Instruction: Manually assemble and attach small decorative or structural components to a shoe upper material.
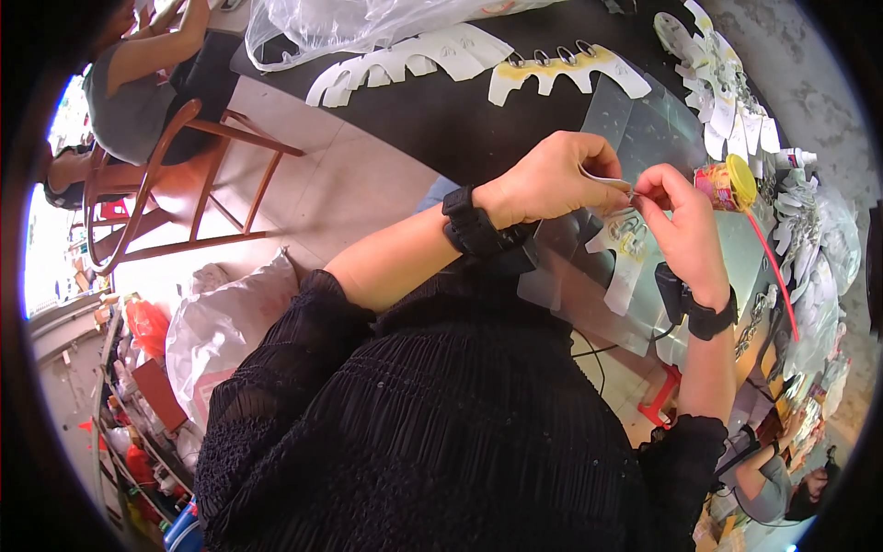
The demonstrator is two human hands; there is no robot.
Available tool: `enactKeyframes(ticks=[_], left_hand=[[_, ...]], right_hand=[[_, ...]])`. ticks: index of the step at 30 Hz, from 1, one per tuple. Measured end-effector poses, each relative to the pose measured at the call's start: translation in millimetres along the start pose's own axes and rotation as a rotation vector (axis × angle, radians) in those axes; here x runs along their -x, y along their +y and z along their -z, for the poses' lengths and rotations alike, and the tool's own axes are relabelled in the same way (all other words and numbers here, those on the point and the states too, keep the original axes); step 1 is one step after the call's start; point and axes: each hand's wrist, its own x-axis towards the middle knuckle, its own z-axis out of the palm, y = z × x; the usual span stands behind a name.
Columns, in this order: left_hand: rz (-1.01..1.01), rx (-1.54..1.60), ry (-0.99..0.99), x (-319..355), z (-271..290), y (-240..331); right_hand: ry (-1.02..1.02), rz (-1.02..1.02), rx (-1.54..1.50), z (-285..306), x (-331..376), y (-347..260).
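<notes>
My left hand (556, 179) is closed, thumb and fingers pinching the edge of a white card (624, 283). The card hangs below the fingertips, with a yellow stain and thin wire rings on it. My right hand (682, 221) meets the left at the card's upper edge. Its thumb and forefinger are pinched together around something small, perhaps a bit of metal, too small to name. Under both hands lies a clear plastic sheet (575, 244) on the dark table (395, 124). Beyond them rests a toothed white card strip (602, 66) with several metal rings standing along its yellowed edge.
Another toothed card strip (414, 57) lies beside a clear plastic bag (317, 32). Right of my hands stand a yellow-lidded jar (717, 187) and a red tube (774, 262), near piled ringed cards (722, 87). At left, a person sits on a wooden chair (189, 120); another person is at lower right.
</notes>
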Motion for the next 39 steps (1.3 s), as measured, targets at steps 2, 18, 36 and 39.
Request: enactKeyframes(ticks=[2, 18, 36, 39], left_hand=[[-0.026, 0.114, 0.023, 2, 1, 1], [-0.028, 0.628, 0.338, 9, -27, -22], [0.364, 0.736, -0.024, 15, -8, -3], [0.423, 0.908, 0.000, 17, -16, -20]], right_hand=[[-0.051, 0.060, 0.045, 0, -3, -3], [0.227, 0.130, 0.104, -24, -1, 0], [-0.073, 0.521, 0.517, -14, -2, -27], [0.000, 0.566, 0.608, -24, 5, -19]])
